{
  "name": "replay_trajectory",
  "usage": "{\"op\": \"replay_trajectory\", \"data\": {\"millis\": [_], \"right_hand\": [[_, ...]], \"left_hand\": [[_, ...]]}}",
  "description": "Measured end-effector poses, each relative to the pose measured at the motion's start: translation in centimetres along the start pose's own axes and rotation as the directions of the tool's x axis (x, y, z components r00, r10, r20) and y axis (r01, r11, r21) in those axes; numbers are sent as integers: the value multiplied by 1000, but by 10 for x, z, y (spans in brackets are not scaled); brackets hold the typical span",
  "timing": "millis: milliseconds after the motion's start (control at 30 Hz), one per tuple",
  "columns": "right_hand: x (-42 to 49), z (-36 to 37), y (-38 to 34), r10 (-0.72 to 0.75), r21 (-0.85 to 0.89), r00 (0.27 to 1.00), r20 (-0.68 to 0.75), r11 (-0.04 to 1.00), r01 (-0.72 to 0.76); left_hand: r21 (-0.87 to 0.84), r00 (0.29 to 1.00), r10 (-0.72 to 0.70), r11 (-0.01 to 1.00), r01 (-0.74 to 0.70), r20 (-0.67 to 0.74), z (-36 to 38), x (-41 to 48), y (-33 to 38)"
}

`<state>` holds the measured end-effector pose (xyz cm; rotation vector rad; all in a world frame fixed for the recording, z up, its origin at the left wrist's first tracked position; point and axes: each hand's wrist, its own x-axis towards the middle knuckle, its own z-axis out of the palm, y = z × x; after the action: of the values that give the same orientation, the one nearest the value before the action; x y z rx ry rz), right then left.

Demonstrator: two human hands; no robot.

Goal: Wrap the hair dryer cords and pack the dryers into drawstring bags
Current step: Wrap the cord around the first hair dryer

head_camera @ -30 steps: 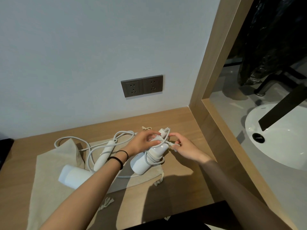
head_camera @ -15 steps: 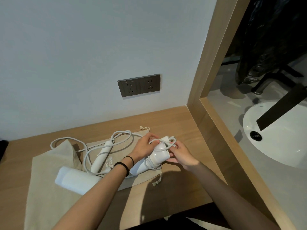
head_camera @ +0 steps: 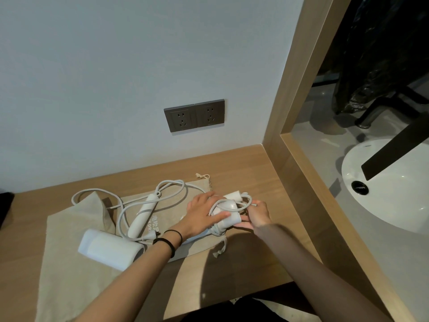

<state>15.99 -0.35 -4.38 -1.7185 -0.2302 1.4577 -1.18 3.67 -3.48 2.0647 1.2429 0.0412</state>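
Note:
A white hair dryer (head_camera: 228, 211) with its cord wound around it lies low over the wooden shelf (head_camera: 255, 256). My left hand (head_camera: 203, 213) grips its body from the left. My right hand (head_camera: 258, 213) holds its right end and the cord's plug end. A second white dryer (head_camera: 111, 248) lies at the left with its handle (head_camera: 144, 214) pointing away and its cord (head_camera: 120, 205) in loose loops. Both dryers rest over beige drawstring bags (head_camera: 69, 256), one with printed lettering (head_camera: 155, 225).
A double wall socket (head_camera: 194, 115) sits above the shelf. A wooden frame (head_camera: 299, 163) borders the shelf on the right; beyond it are a white basin (head_camera: 390, 194) and a black faucet (head_camera: 399, 145). A dark object (head_camera: 5, 209) lies at the far left edge.
Both hands have lowered the wound dryer toward the shelf and the bag. My right hand has closed in on the dryer's end with the plug.

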Motion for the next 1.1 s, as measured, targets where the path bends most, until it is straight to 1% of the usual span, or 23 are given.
{"op": "replay_trajectory", "data": {"millis": [67,167,267,333,433,533,567,600,667,700,767,800,833,867,933,1000,1067,1100], "right_hand": [[0,-2,-2,5,7,1000,-14,1000,-5],[3,-11,-5,-26,-56,1000,-14,998,25],[6,-21,-8,-99,-201,993,-71,976,83],[5,-23,-12,-184,-265,977,-111,953,150],[4,-26,-17,-347,-429,927,-143,866,257],[4,-32,-21,-491,-621,863,-123,716,319],[6,-36,-21,-517,-659,846,-129,682,316],[8,-41,-22,-533,-674,832,-155,672,305],[10,-49,-27,-538,-664,812,-229,696,274],[8,-53,-31,-556,-674,794,-246,687,272],[7,-65,-38,-625,-736,741,-243,617,279],[5,-70,-42,-646,-752,726,-235,595,285],[5,-73,-44,-648,-767,731,-211,574,287],[4,-75,-44,-634,-785,756,-163,547,290],[2,-73,-41,-536,-797,843,-37,525,298],[0,-66,-33,-402,-801,913,74,520,295],[-2,-59,-26,-270,-822,942,201,476,312],[-3,-55,-23,-199,-825,946,255,466,320]], "left_hand": [[117,999,-4,993,-1,47,1,-6,-8],[169,997,51,984,-61,64,8,-9,-19],[151,990,137,980,-132,-28,16,-10,-30],[136,975,197,974,-183,-101,19,-10,-32],[147,961,235,966,-214,-146,21,-11,-29],[162,972,203,970,-183,-119,20,-14,-29],[164,975,193,971,-174,-106,20,-15,-29],[165,979,180,973,-163,-98,19,-15,-29],[177,982,163,973,-146,-90,18,-17,-27],[186,982,164,972,-145,-91,17,-17,-26],[201,979,175,968,-152,-105,16,-19,-26],[208,975,193,964,-167,-112,16,-20,-26],[211,969,217,959,-189,-115,16,-21,-26],[205,965,235,957,-208,-119,16,-23,-26],[164,962,218,968,-192,-163,17,-25,-22],[81,970,107,992,-91,-219,17,-26,-14],[3,977,-19,1000,20,-212,17,-25,-12],[0,979,-66,998,67,-194,17,-26,-14]]}}
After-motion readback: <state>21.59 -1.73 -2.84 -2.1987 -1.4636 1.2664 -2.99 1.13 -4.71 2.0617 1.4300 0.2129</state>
